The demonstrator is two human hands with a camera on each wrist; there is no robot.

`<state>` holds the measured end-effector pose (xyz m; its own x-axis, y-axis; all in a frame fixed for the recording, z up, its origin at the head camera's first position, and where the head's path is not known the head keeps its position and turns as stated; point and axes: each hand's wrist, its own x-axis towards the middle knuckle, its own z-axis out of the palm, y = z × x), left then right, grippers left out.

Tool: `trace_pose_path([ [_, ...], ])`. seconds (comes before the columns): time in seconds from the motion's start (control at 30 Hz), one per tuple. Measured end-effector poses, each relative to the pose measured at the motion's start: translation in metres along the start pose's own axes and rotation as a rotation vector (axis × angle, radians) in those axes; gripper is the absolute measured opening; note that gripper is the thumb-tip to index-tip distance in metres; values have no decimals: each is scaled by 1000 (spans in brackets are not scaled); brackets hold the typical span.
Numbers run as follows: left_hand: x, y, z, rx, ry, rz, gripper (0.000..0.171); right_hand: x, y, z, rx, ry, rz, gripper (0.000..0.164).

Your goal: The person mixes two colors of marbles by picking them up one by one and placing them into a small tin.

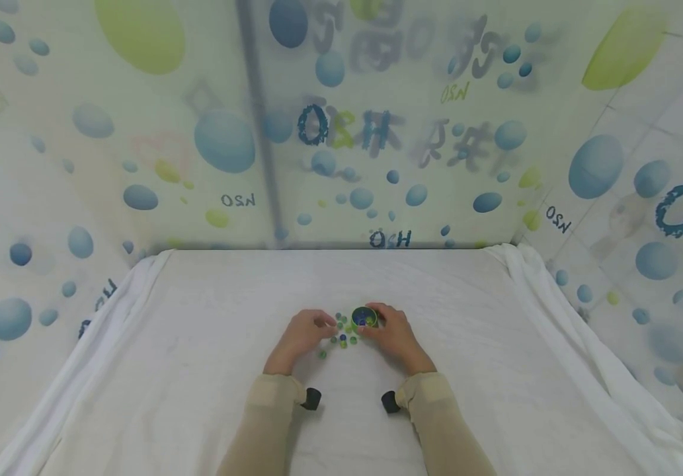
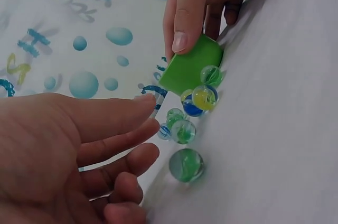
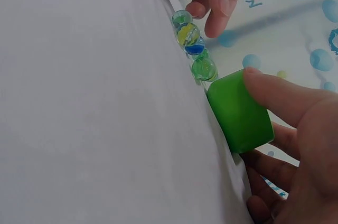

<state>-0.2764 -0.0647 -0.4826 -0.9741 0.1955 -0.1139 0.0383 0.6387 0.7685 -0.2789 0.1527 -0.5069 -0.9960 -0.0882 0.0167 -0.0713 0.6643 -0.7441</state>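
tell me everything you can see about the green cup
The green cup is round, smooth and plain outside, dark bluish inside, and looks like plastic. It stands upright, open top up, on the white cloth, just right of the loose marbles; more marbles seem to lie inside. The right hand grips it between thumb and fingers.
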Motion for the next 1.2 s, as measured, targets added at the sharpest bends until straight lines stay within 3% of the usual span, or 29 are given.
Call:
trace_pose_path([
  [0.33,2,-5,-2,48,-58,4,17,-1,-1,0,23,8,-16,55],
  [0.77,1,-6,-2,67,-85,71,25,-2,-2,0,22,7,-15,56],
  [1.2,0,-5,1,82,-92,42,25,-1,-2,1,13,3,5,57],
])
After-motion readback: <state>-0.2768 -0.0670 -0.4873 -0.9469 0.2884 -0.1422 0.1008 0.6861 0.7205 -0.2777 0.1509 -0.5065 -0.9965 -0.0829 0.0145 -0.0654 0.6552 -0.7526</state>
